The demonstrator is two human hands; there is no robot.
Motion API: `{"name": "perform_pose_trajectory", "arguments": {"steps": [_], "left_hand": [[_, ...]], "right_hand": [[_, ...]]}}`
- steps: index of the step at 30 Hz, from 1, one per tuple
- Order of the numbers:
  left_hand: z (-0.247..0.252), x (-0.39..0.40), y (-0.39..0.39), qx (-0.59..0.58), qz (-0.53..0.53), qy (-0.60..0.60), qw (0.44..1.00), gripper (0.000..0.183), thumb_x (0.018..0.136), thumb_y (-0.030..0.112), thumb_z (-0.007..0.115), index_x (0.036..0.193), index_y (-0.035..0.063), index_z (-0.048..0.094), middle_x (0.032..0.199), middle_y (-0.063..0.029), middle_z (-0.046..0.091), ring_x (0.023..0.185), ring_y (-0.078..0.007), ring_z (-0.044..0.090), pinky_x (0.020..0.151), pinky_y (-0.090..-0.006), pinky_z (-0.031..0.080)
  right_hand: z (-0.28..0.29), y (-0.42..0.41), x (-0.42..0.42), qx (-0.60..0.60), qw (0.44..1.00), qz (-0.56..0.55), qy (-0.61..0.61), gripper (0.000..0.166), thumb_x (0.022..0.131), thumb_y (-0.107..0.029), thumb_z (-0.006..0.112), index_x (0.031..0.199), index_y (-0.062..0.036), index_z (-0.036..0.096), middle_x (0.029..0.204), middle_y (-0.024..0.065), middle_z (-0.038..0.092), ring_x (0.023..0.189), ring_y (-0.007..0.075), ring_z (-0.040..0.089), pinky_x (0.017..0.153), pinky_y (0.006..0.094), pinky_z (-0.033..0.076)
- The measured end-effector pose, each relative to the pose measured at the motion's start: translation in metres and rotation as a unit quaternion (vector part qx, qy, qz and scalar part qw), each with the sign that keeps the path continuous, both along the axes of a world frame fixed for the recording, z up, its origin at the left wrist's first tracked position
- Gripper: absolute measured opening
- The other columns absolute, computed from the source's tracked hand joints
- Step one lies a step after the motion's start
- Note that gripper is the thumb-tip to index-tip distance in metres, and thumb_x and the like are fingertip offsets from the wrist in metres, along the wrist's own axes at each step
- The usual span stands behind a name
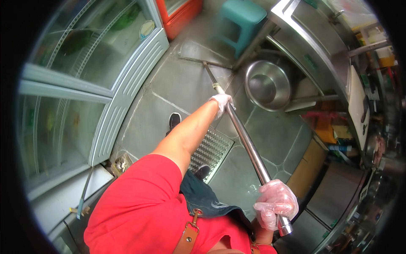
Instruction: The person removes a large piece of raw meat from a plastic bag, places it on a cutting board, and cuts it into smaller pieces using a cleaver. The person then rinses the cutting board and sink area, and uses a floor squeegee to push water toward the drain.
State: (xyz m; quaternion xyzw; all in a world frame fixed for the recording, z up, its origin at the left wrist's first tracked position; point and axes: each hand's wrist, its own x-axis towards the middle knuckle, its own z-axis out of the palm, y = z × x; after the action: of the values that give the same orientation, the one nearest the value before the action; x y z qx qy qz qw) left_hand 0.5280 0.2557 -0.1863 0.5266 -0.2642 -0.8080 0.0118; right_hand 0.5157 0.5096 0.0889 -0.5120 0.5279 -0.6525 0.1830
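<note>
A long steel pole [247, 136] slants across the view from lower right to upper middle. Its far end meets a thin, wide bar [219, 64] on the tiled floor, which looks like a floor squeegee head. My left hand [223, 103], in a clear plastic glove, grips the pole near a pale collar [218, 88]. Lower down, my right hand [276, 203] wears the same kind of glove and is wrapped around the pole close to its capped end [285, 227]. The floor [177, 82] around the bar has a wet-looking sheen.
A glass-door refrigerator [130, 95] lines the left side. A teal plastic stool [242, 19] and a large steel bowl [268, 85] stand beyond the pole, near a stainless-steel counter [317, 41]. Beside my shoe [203, 172] lies a perforated metal floor plate [212, 152]. Cardboard [306, 168] is at right.
</note>
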Motion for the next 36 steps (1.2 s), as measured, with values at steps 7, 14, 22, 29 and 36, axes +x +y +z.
{"name": "perform_pose_trajectory", "arguments": {"steps": [7,14,22,29,36], "left_hand": [[0.009,0.037,0.112,0.088,0.074,0.046,0.992,0.012,0.076,0.006,0.055,0.084,0.0015,0.048,0.071,-0.0117,0.059,0.06,-0.0247,0.062,0.059,-0.0395,0.057],[0.034,0.044,0.199,0.125,0.155,0.115,0.973,0.011,0.077,0.01,0.06,0.082,0.0048,0.051,0.067,-0.007,0.055,0.056,-0.0214,0.058,0.053,-0.0392,0.056],[0.067,0.154,0.131,0.082,0.241,0.146,0.956,0.007,0.079,0.015,0.059,0.079,0.0081,0.058,0.064,-0.0046,0.056,0.06,-0.0201,0.057,0.064,-0.0342,0.05],[-0.009,0.239,0.058,0.012,0.344,0.024,0.938,0.021,0.081,0.008,0.058,0.094,-0.0027,0.046,0.065,-0.0108,0.05,0.051,-0.024,0.052,0.048,-0.0389,0.048],[-0.036,0.214,0.153,-0.036,0.247,-0.062,0.966,0.02,0.074,0.008,0.055,0.088,-0.0038,0.05,0.068,-0.0141,0.052,0.05,-0.0293,0.053,0.042,-0.0463,0.044]], "right_hand": [[0.036,0.095,0.013,0.033,0.99,0.125,0.05,0.009,0.067,-0.011,0.066,0.065,-0.004,0.061,0.048,0.0026,0.053,0.044,0.0168,0.052,0.055,0.0311,0.046],[0.079,0.183,0.036,-0.176,0.978,-0.059,-0.096,0.029,0.068,-0.031,0.068,0.067,-0.0118,0.046,0.054,-0.0008,0.056,0.049,0.0139,0.05,0.059,0.029,0.038],[0.084,0.14,0.127,-0.066,0.989,-0.096,-0.09,0.03,0.081,-0.013,0.046,0.054,-0.0135,0.033,0.042,-0.003,0.033,0.037,0.0089,0.03,0.045,0.0232,0.033],[-0.023,0.052,0.178,-0.014,0.976,0.119,-0.183,0.027,0.075,-0.003,0.04,0.049,-0.0068,0.034,0.045,0.0073,0.042,0.038,0.019,0.039,0.049,0.036,0.042],[-0.024,0.134,0.143,-0.015,0.982,0.077,-0.17,0.037,0.083,-0.01,0.038,0.048,-0.0149,0.026,0.037,-0.0029,0.03,0.035,0.0112,0.031,0.047,0.0271,0.033]]}}
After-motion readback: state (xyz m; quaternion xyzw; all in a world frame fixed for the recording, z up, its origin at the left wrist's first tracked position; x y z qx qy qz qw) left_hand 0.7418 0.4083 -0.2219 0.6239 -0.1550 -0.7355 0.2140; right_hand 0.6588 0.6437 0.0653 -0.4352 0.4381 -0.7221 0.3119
